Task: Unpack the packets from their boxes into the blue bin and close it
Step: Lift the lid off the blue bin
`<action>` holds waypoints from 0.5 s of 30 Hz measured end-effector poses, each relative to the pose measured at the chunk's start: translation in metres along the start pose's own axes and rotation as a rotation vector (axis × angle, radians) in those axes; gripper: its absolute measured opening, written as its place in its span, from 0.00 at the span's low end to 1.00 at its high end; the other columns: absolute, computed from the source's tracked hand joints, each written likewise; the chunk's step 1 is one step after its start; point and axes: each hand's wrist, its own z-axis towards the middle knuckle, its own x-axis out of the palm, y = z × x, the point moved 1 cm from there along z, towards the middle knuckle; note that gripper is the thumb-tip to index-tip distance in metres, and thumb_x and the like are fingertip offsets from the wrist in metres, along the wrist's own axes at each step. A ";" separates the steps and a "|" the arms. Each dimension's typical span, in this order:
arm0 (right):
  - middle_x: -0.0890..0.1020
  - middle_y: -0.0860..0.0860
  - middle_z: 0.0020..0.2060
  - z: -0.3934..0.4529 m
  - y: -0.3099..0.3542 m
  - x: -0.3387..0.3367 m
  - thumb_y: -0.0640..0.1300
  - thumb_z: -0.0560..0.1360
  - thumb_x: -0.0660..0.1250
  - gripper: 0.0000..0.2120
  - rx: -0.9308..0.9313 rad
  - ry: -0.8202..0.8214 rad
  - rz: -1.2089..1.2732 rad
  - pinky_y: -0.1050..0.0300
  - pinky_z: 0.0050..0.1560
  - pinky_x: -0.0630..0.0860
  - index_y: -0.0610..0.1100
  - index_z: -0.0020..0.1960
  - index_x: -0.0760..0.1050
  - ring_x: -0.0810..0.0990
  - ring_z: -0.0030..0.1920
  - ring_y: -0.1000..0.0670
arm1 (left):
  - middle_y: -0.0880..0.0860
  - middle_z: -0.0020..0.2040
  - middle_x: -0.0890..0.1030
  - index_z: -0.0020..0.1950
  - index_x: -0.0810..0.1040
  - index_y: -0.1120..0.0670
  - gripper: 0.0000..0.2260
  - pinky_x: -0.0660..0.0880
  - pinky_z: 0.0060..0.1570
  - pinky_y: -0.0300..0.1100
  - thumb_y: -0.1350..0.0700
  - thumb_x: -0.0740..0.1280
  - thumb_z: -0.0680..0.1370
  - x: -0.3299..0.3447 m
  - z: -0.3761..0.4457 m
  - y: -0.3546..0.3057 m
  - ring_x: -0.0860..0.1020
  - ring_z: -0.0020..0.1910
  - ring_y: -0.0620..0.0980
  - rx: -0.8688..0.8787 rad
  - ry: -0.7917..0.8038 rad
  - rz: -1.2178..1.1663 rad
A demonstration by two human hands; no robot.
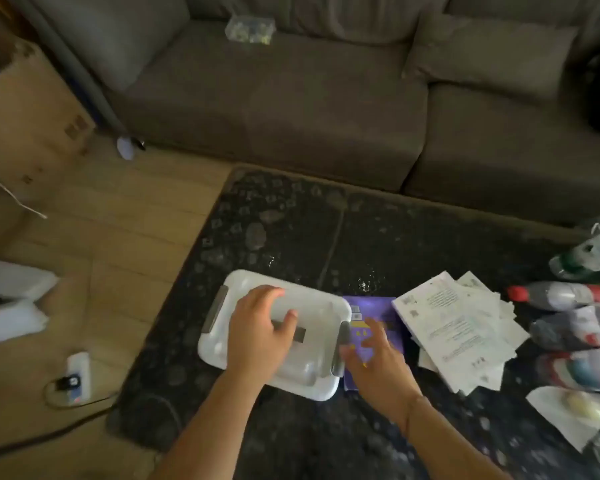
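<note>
Down on the dark rug [326, 237], both hands were busy. The left hand [260, 336] lay flat on top of the white lid [312, 306], with its fingers spread and loose, not curled around anything. The right hand [373, 363] was just beside the bin, above a purple box [381, 313]. Its fingers were spread out too. It was blurry, so it was hard to tell if it touched the box or the grey latch [340, 348] on the lid's right side.

The bin itself was hidden under the lid, so its blue colour could not be seen, and nothing inside could be seen either. The lid was white and a bit see-through, with a second grey latch [214, 308] on its left side and a grey strip in the middle. It sat on the bin, which sat on the rug in front of a grey sofa [291, 98].

A pile of white papers [458, 327] lay just right of the purple box. Farther right lay some bottles [561, 296], blurry and partly cut off by the edge. A cardboard box [21, 109] stood on the wood floor at the left.
</note>
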 end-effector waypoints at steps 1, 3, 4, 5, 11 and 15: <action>0.81 0.53 0.48 0.005 -0.002 0.011 0.56 0.76 0.65 0.30 -0.007 -0.009 0.043 0.57 0.45 0.78 0.55 0.74 0.57 0.82 0.43 0.53 | 0.49 0.62 0.80 0.63 0.78 0.50 0.18 0.77 0.60 0.45 0.47 0.71 0.75 0.006 0.003 0.009 0.76 0.60 0.47 0.030 -0.022 0.074; 0.79 0.57 0.43 0.017 -0.005 0.032 0.52 0.76 0.68 0.28 -0.052 -0.084 0.124 0.64 0.38 0.74 0.55 0.71 0.59 0.79 0.38 0.57 | 0.51 0.67 0.77 0.66 0.76 0.50 0.21 0.71 0.66 0.50 0.46 0.70 0.75 0.014 0.013 0.026 0.73 0.66 0.52 0.067 -0.090 0.258; 0.77 0.59 0.41 0.023 -0.005 0.040 0.50 0.76 0.69 0.27 -0.077 -0.133 0.160 0.68 0.36 0.72 0.55 0.70 0.61 0.78 0.38 0.57 | 0.52 0.69 0.74 0.68 0.74 0.50 0.23 0.69 0.67 0.51 0.45 0.69 0.75 0.014 0.020 0.035 0.71 0.68 0.54 0.073 -0.123 0.324; 0.77 0.60 0.41 0.028 -0.006 0.048 0.48 0.76 0.69 0.26 -0.105 -0.198 0.198 0.70 0.36 0.70 0.55 0.70 0.62 0.77 0.39 0.58 | 0.53 0.72 0.71 0.70 0.71 0.50 0.24 0.69 0.67 0.52 0.44 0.68 0.75 0.012 0.028 0.043 0.69 0.70 0.55 0.057 -0.121 0.365; 0.81 0.51 0.41 0.059 -0.012 0.064 0.49 0.77 0.67 0.21 -0.239 -0.273 0.361 0.55 0.41 0.79 0.61 0.66 0.66 0.80 0.41 0.50 | 0.49 0.69 0.67 0.71 0.60 0.37 0.25 0.73 0.60 0.57 0.35 0.62 0.76 -0.009 0.069 0.109 0.71 0.65 0.58 -0.185 0.099 0.158; 0.83 0.53 0.39 0.073 -0.017 0.062 0.51 0.78 0.65 0.12 -0.330 -0.299 0.344 0.61 0.36 0.78 0.61 0.59 0.66 0.82 0.38 0.56 | 0.44 0.54 0.75 0.62 0.67 0.38 0.14 0.72 0.47 0.47 0.39 0.63 0.78 -0.010 0.079 0.130 0.76 0.51 0.50 -0.028 0.136 0.017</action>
